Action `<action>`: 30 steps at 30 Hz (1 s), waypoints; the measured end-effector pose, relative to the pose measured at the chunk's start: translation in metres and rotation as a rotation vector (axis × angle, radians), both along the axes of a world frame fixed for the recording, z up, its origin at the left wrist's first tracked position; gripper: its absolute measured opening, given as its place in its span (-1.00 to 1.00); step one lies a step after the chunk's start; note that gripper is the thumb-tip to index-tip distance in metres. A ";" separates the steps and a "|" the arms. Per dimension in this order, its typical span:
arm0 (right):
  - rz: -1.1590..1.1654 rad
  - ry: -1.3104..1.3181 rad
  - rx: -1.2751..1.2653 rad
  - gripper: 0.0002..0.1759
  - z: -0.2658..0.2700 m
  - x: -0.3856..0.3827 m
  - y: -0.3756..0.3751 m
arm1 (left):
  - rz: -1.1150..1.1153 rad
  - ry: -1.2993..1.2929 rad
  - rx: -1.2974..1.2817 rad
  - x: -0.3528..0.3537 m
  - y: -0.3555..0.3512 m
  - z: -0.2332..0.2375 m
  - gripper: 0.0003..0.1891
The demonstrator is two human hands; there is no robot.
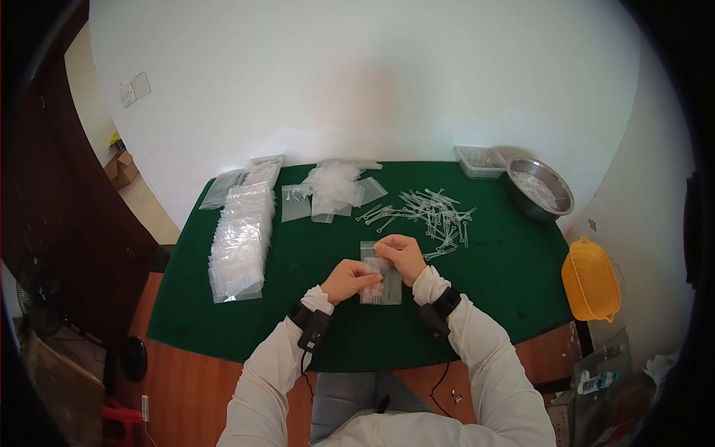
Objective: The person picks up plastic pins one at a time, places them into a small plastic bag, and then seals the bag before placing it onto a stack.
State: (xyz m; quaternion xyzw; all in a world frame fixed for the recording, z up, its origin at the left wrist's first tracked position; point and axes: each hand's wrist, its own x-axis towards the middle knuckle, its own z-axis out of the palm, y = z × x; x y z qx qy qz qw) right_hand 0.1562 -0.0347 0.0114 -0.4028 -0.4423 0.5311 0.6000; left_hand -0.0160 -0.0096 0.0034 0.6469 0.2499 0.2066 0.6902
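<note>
My left hand point(348, 281) and my right hand point(402, 257) are both closed on a small clear zip bag point(390, 292) near the middle of the table. The left thumb lies over the bag's left side. My right fingers pinch at its upper edge, and the fingertips are partly hidden. Thin whitish pieces show inside the bag, too blurred to name. Beyond my right hand lies a loose pile of thin clear sticks with looped ends point(436, 212). Past my left hand is a heap of flat clear zip bags point(331, 186).
A long overlapping row of filled clear bags point(242, 242) lies on the green table point(320, 246) at left. At the back right are a clear plastic tray point(480, 162) and a metal bowl point(540, 190) of thin clear pieces. A yellow basket point(590, 281) sits beyond the right edge.
</note>
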 end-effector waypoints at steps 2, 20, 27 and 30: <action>-0.007 -0.033 0.003 -0.88 0.001 -0.001 -0.001 | 0.010 -0.039 0.019 0.001 0.000 -0.001 -0.83; 0.051 -0.129 0.011 -0.90 -0.004 -0.005 -0.002 | 0.441 -0.302 0.170 0.005 0.003 -0.003 -0.87; 0.054 -0.320 0.132 -0.90 -0.006 0.022 0.011 | 0.498 -0.257 0.167 0.000 0.008 -0.002 -0.88; -0.072 -0.339 0.140 -0.87 -0.011 0.039 0.019 | 0.577 -0.240 0.198 -0.005 0.016 -0.009 -0.88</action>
